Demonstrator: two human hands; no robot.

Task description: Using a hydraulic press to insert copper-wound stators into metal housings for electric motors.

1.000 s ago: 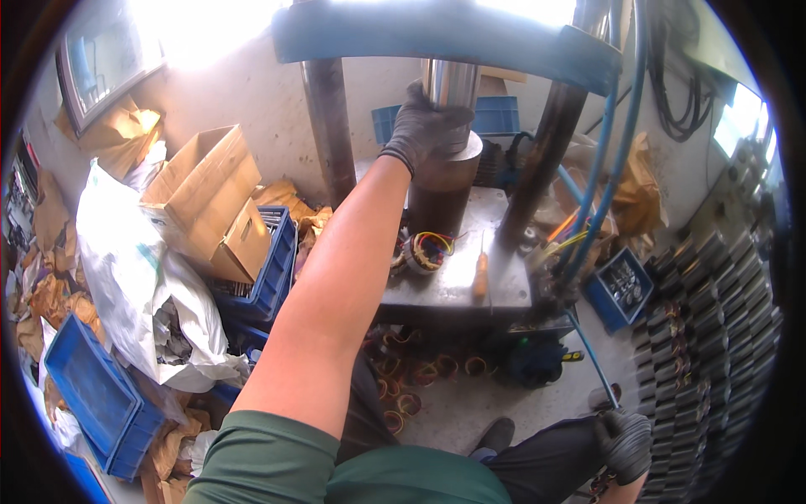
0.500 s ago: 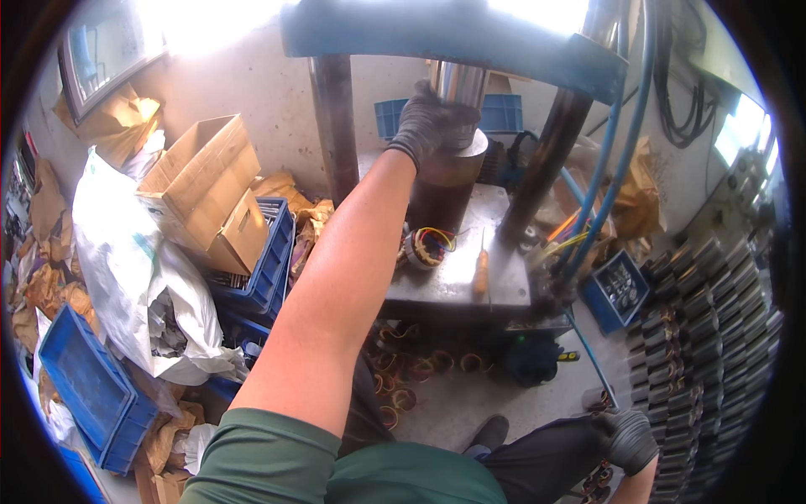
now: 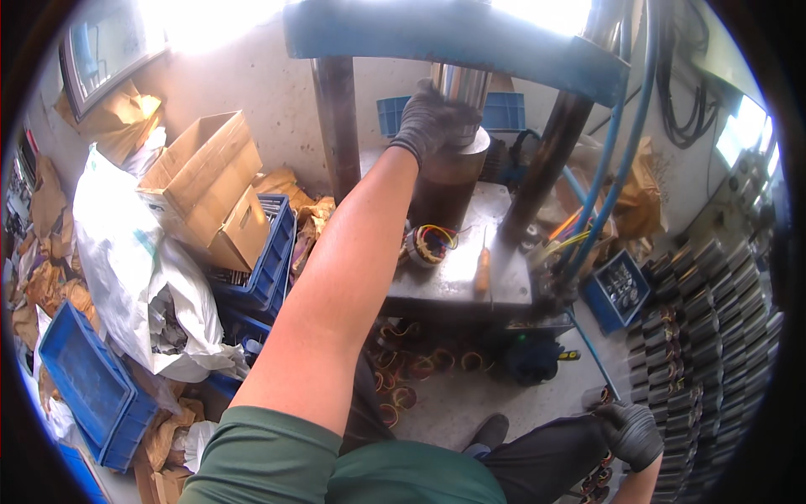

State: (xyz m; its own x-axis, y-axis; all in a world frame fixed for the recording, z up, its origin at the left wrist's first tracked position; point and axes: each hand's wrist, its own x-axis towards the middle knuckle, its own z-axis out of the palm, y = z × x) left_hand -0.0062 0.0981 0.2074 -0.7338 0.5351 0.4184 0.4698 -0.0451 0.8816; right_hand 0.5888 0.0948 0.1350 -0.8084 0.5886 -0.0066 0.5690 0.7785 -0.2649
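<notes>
My left hand [image 3: 432, 122], in a dark grey glove, reaches up with its fingers curled round the lower end of a shiny metal cylinder [image 3: 463, 81] under the blue press beam. Just below stands a thick dark steel cylinder [image 3: 445, 189] on the press table. At lower right, beside my knee, my gloved right hand [image 3: 631, 434] is closed at the end of a thin blue lever [image 3: 594, 357]; its grip is partly hidden. A wound motor stator [image 3: 426, 246] with red and yellow wires sits on the table, left of a screwdriver with a wooden handle [image 3: 483, 273].
The blue beam [image 3: 453, 34] spans two dark posts [image 3: 337, 126], and blue hoses [image 3: 617, 168] run down at right. Stacked metal cores [image 3: 705, 336] fill the right side. Left are a white sack [image 3: 126, 252], cardboard box [image 3: 201, 176] and blue crates [image 3: 92, 386]. Copper-wound parts [image 3: 403, 395] lie on the floor.
The right hand has shifted very slightly to the right at the lever's end. The left hand stays at the shiny cylinder; the whole view has moved a little.
</notes>
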